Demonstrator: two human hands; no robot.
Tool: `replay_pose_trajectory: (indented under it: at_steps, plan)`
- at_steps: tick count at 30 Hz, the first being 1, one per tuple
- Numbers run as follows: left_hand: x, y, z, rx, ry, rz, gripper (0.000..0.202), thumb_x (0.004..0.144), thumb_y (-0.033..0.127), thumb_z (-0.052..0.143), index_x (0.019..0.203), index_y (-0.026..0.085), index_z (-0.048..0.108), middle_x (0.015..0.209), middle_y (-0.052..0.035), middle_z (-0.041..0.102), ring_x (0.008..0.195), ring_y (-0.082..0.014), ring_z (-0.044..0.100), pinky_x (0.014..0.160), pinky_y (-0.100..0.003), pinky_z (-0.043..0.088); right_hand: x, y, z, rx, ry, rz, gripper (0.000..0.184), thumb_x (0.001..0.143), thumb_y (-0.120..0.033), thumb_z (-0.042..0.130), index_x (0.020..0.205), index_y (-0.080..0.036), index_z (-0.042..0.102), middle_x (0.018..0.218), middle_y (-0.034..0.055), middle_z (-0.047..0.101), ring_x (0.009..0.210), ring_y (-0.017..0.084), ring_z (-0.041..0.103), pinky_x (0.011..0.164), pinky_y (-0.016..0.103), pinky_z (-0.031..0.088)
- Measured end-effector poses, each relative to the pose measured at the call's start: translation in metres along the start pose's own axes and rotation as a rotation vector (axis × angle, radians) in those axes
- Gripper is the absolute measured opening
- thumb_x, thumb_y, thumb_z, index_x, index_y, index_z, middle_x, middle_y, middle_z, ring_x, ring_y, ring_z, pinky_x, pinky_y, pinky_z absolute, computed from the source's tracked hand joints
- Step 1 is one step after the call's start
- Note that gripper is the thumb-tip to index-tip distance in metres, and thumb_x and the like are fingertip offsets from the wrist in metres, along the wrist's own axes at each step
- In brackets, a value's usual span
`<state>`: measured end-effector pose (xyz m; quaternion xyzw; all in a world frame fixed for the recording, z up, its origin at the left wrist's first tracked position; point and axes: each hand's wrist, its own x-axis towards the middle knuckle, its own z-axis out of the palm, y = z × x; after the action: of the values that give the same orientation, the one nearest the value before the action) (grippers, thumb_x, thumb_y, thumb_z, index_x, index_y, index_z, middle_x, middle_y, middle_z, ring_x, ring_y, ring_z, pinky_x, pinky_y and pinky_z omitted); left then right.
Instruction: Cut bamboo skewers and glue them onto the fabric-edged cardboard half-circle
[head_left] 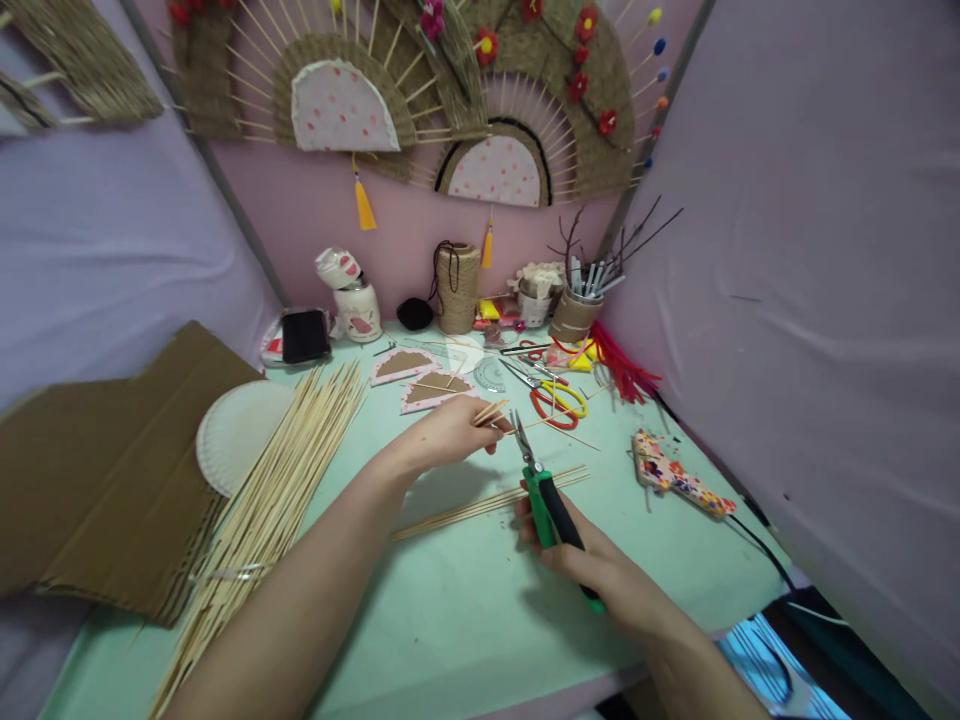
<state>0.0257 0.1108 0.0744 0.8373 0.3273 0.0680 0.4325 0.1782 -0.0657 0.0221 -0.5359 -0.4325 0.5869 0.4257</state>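
Observation:
My left hand (457, 432) is closed around a few short bamboo sticks (491, 411) above the middle of the table. Just right of it, my right hand (577, 550) grips green-and-black pliers (541, 490), whose jaws point up and away close to my left fingertips. Whether the jaws touch a stick I cannot tell. Beneath the hands, several long bamboo sticks (457, 517) lie on the table. Behind my left hand rest two half-round cardboard pieces with pink dotted edging, the nearer piece (431, 392) with thin sticks across it.
A large bundle of bamboo sticks (292, 470) lies left, beside a white paper plate (236, 430) and cardboard sheets (112, 480). Scissors (555, 405) lie behind the pliers. A patterned glue gun (679, 475) with a cord is at right. A twine spool (457, 290) stands at the back.

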Motion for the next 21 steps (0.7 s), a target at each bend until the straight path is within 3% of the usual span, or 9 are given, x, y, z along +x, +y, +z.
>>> replay_pose_trajectory:
  at_steps: [17,21]
  plan:
    - [-0.0014,0.0025,0.0001,-0.009,-0.010,-0.019,0.028,0.076,0.025,0.051,0.095,0.019,0.072,0.074,-0.0001,0.069,0.067,-0.0139,0.057,0.058,-0.023,0.039,0.0010,0.0030,0.0001,0.024,-0.003,0.002,0.043,0.073,-0.027,0.056,0.116,-0.023,0.053,0.114,0.0054,0.058,0.100,0.024,0.051,0.087,0.039,0.035]
    - [-0.0021,0.0034,-0.0002,-0.005,-0.023,-0.024,0.029,0.076,0.025,0.051,0.094,0.019,0.072,0.074,-0.0001,0.069,0.067,-0.0137,0.057,0.058,-0.023,0.039,0.0015,0.0003,0.0006,0.012,-0.027,0.007,0.038,0.073,-0.027,0.056,0.110,-0.023,0.053,0.104,0.0045,0.058,0.095,0.023,0.050,0.083,0.037,0.035]
